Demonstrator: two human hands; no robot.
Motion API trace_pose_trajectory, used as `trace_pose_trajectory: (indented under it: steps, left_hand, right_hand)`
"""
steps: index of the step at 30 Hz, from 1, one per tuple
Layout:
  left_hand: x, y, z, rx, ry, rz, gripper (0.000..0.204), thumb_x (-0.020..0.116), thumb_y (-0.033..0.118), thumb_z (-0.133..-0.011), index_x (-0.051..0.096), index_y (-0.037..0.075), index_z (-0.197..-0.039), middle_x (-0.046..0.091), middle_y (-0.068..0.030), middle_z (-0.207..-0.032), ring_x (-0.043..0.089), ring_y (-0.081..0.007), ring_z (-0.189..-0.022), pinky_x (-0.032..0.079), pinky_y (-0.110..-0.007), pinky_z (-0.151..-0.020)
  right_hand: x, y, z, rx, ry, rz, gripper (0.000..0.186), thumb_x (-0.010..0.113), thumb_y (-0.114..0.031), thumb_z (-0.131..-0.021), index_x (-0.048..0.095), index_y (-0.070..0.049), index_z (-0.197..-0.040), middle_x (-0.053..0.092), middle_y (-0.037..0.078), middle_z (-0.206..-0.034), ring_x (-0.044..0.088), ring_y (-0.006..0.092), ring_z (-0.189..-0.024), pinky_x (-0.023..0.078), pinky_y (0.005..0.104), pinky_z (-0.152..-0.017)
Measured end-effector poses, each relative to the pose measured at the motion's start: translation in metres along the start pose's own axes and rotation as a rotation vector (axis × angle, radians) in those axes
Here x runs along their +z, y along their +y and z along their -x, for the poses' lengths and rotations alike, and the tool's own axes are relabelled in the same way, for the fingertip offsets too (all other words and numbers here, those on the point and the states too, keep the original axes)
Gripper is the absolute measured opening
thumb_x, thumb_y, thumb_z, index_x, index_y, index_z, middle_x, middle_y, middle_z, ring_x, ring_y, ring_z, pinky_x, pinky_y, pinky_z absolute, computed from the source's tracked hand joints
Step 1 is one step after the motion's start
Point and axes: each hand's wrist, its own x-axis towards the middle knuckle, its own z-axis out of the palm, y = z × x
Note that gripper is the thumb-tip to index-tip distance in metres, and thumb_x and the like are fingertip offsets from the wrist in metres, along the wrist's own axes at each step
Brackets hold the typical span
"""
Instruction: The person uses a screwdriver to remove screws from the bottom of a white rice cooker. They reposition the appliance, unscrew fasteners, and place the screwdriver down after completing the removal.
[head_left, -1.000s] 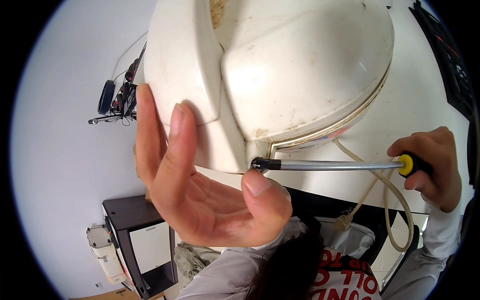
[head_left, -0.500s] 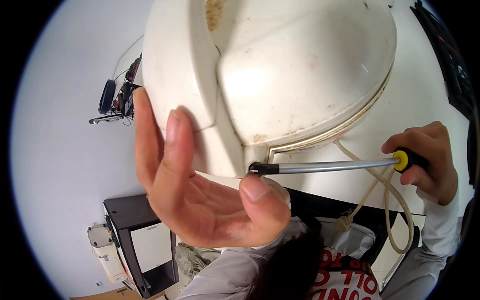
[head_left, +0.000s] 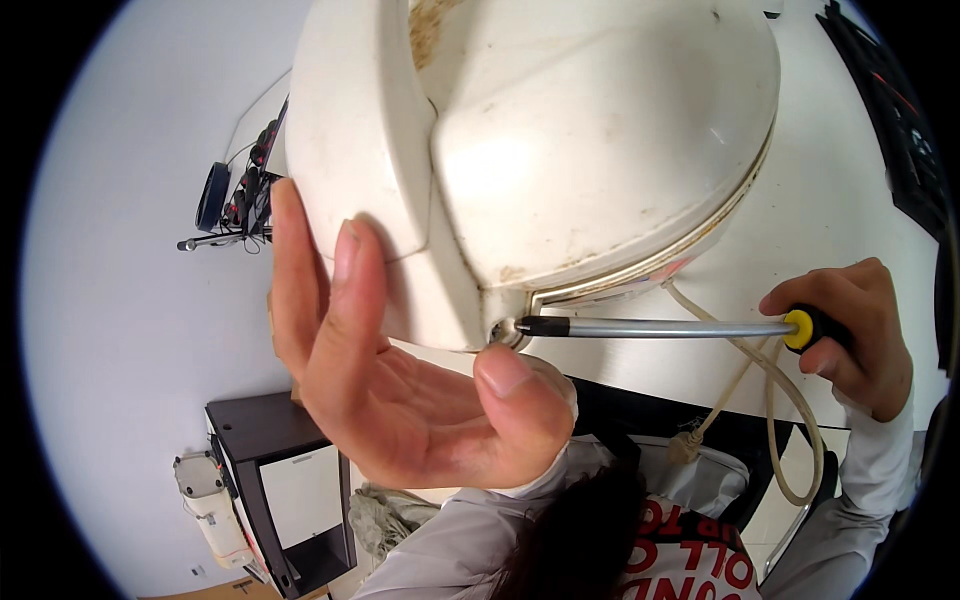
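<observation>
A white rounded appliance (head_left: 590, 150), like a rice cooker with brown stains, fills the upper middle, tilted on its side. My left hand (head_left: 430, 410) grips its lower left corner, fingers against the casing and thumb just below a round screw recess (head_left: 503, 330). In my right hand (head_left: 850, 335) is a screwdriver (head_left: 660, 328) with a black and yellow handle, held level. Its dark tip lies at the right edge of the recess. Whether a screw sits on the tip cannot be made out. A beige power cord (head_left: 775, 380) hangs behind the screwdriver shaft.
Beneath the appliance is a white table (head_left: 830, 180); a black object (head_left: 890, 120) lies along its right side. A dark cabinet (head_left: 265, 420) stands at lower left beside a white appliance (head_left: 215, 515). A grey bag (head_left: 700, 475) is below the table edge.
The screwdriver tip has backed out of the recess a little to the right, uncovering the hole. The appliance has shifted slightly left. Both hands keep their grips.
</observation>
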Motion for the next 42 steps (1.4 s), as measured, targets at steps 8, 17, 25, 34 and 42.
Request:
trace_pose_trajectory:
  steps: [8, 17, 25, 34, 42]
  left_hand:
    - [0.009, 0.012, 0.003, -0.089, 0.010, -0.030, 0.048, 0.055, 0.027, -0.082, 0.048, -0.006, -0.117, 0.046, -0.0275, -0.125, 0.047, -0.0351, -0.117, 0.042, -0.047, -0.098]
    - [0.004, 0.033, -0.005, -0.006, -0.052, -0.147, 0.036, 0.050, 0.017, -0.091, 0.049, -0.001, -0.122, 0.047, -0.0173, -0.130, 0.045, -0.0274, -0.121, 0.038, -0.039, -0.102]
    - [-0.001, 0.015, -0.003, 0.032, -0.064, -0.123, 0.038, 0.051, 0.020, -0.090, 0.048, -0.002, -0.121, 0.047, -0.0188, -0.130, 0.045, -0.0300, -0.121, 0.039, -0.041, -0.100]
    - [0.004, 0.021, -0.002, -0.064, -0.017, -0.147, 0.036, 0.050, 0.019, -0.089, 0.049, -0.002, -0.118, 0.047, -0.0191, -0.129, 0.046, -0.0288, -0.119, 0.037, -0.042, -0.101]
    - [0.006, 0.019, 0.001, -0.108, 0.020, -0.117, 0.035, 0.047, 0.015, -0.090, 0.049, -0.002, -0.121, 0.047, -0.0184, -0.130, 0.044, -0.0277, -0.122, 0.035, -0.040, -0.103]
  right_hand:
    - [-0.016, -0.005, 0.025, 0.062, 0.053, -0.015, 0.041, 0.061, -0.044, -0.081, 0.060, -0.004, -0.091, 0.061, 0.007, -0.068, 0.061, 0.0214, -0.053, 0.046, 0.0269, -0.047]
    - [-0.029, -0.011, 0.106, 0.413, 0.282, 0.104, 0.028, 0.065, -0.031, -0.081, 0.058, -0.009, -0.098, 0.059, 0.005, -0.072, 0.058, 0.0246, -0.063, 0.044, 0.0320, -0.053]
    - [-0.023, -0.024, 0.135, 0.589, 0.551, 0.446, 0.027, 0.069, -0.023, -0.076, 0.061, -0.008, -0.096, 0.056, 0.006, -0.079, 0.058, 0.0246, -0.066, 0.046, 0.0309, -0.055]
    - [-0.057, 0.051, 0.170, 0.669, 0.534, 0.510, 0.022, 0.066, -0.019, -0.079, 0.062, -0.007, -0.098, 0.056, 0.007, -0.085, 0.057, 0.0251, -0.072, 0.046, 0.0316, -0.063]
    - [-0.052, 0.067, 0.168, 0.657, 0.501, 0.502, 0.027, 0.069, -0.016, -0.074, 0.063, -0.010, -0.099, 0.054, 0.006, -0.085, 0.057, 0.0234, -0.075, 0.047, 0.0312, -0.066]
